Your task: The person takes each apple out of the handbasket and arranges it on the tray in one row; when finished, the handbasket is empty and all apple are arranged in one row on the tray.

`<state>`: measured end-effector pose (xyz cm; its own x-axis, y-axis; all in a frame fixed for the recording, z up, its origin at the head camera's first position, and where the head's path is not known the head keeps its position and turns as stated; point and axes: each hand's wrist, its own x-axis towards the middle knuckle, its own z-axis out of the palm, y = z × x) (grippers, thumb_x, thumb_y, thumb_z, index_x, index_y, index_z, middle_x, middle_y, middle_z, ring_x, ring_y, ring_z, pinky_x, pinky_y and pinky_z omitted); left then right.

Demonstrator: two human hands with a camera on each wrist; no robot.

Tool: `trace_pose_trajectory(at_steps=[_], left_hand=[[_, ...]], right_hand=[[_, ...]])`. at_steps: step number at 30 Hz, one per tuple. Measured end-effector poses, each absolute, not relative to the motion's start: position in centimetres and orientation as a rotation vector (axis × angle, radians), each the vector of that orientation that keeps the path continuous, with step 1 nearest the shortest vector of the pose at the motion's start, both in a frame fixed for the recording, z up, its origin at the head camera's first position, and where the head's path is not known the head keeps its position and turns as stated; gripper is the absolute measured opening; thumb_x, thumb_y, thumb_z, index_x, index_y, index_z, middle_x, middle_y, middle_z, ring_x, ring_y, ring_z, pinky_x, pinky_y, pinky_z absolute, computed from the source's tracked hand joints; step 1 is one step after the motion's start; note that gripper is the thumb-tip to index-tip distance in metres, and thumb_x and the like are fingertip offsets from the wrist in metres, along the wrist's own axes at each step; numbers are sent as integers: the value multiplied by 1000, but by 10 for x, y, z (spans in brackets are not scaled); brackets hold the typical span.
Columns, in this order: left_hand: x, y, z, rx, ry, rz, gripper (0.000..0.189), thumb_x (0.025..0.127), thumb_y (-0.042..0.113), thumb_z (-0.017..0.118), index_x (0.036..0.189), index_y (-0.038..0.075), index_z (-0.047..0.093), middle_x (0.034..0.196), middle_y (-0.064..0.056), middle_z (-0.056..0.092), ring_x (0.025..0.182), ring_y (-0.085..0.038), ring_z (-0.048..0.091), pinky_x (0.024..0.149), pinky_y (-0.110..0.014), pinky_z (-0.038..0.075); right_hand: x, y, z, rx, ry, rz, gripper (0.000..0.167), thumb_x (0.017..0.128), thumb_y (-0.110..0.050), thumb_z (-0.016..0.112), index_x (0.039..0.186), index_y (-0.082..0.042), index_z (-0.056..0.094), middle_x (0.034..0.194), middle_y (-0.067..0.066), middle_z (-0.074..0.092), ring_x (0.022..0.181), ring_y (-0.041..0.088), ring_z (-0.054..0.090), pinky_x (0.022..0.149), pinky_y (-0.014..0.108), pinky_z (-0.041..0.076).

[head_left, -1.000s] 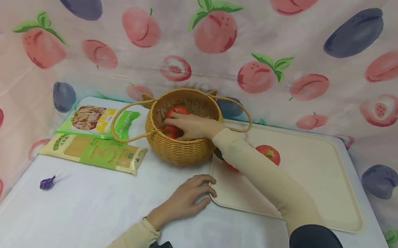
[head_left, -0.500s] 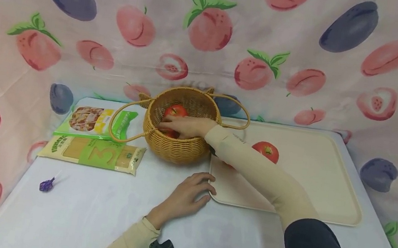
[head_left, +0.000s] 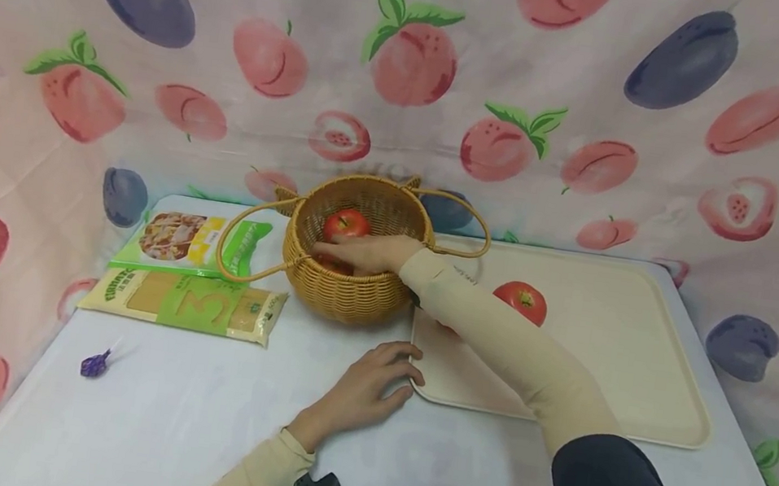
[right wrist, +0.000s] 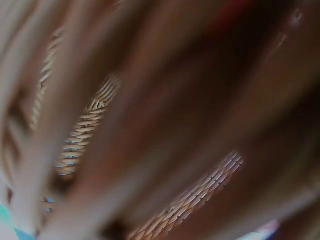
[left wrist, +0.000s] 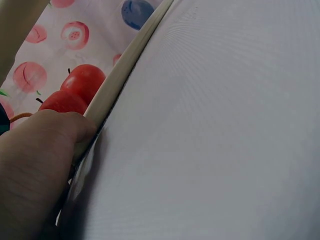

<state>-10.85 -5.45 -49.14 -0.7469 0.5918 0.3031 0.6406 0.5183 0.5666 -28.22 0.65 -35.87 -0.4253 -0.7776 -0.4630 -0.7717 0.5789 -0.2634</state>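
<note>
My right hand (head_left: 369,253) reaches into a round wicker basket (head_left: 352,300) with loop handles. One red apple (head_left: 347,224) lies at the back inside it. Another apple (head_left: 333,264) shows under my fingers near the front; the fingertips are hidden, so their grip is unclear. The right wrist view is blurred, with only some wicker weave (right wrist: 82,135) distinct. My left hand (head_left: 367,384) rests at the near left corner of a cream tray (head_left: 611,354), its fingers loosely bent and touching the rim. On the tray sits an apple (head_left: 522,301); a second is mostly behind my right sleeve.
Left of the basket lie a green food packet (head_left: 190,243) and a pack of noodles (head_left: 182,303). A purple-wrapped lollipop (head_left: 95,364) is on the white table (head_left: 212,409) at the left. Fruit-printed cloth (head_left: 404,130) hangs behind.
In the basket my right hand has sunk lower and flattened over the front apple, leaving the back apple more exposed. My left hand stays at the tray corner. The head view shifts slightly.
</note>
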Motion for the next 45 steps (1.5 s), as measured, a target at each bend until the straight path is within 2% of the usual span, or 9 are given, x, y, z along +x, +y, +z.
trace_pose_trajectory(at_steps=[3, 11, 19, 27, 38, 45], left_hand=[[-108, -54, -492, -1081, -2684, -1043, 13, 92, 23, 59, 102, 28, 64, 132, 5, 50, 130, -13, 42, 104, -38, 40], [-109, -52, -491, -1096, -2662, -1035, 12, 91, 22, 59, 102, 28, 64, 132, 4, 51, 129, -13, 43, 104, -37, 40], [-109, -51, -492, -1104, -2656, -1033, 13, 91, 22, 60, 102, 28, 63, 131, 5, 51, 128, -12, 43, 104, -37, 41], [-109, -51, -493, -1103, -2671, -1042, 12, 92, 23, 59, 102, 29, 63, 132, 5, 51, 129, -12, 43, 103, -37, 41], [-109, -53, -491, -1087, -2678, -1035, 12, 92, 24, 59, 102, 29, 64, 132, 6, 51, 130, -12, 42, 103, -38, 41], [-107, -54, -490, -1076, -2692, -1040, 13, 92, 23, 59, 102, 28, 64, 132, 5, 51, 130, -12, 43, 104, -38, 40]], right_hand=[[-282, 7, -359, -1206, 2270, -14, 63, 98, -25, 47, 151, -29, 14, 157, 12, 17, 139, 24, 33, 113, 41, 32], [-283, 14, -358, -1175, 2270, 15, 60, 96, -45, 45, 150, -34, 22, 157, 11, 15, 141, 26, 29, 113, 50, 27], [-283, 16, -359, -1151, 2264, -46, 59, 95, -46, 47, 148, -34, 25, 159, 10, 10, 144, 25, 24, 115, 50, 24], [-286, 20, -362, -1207, 2265, -125, 61, 91, -49, 52, 146, -34, 30, 157, 8, 16, 137, 25, 35, 111, 49, 31], [-290, 29, -352, -1218, 2311, -252, 63, 85, -52, 59, 141, -36, 36, 151, 6, 21, 133, 27, 37, 107, 46, 36], [-287, 37, -349, -1211, 2376, -320, 65, 85, -37, 64, 142, -34, 35, 150, 5, 20, 132, 28, 38, 108, 46, 35]])
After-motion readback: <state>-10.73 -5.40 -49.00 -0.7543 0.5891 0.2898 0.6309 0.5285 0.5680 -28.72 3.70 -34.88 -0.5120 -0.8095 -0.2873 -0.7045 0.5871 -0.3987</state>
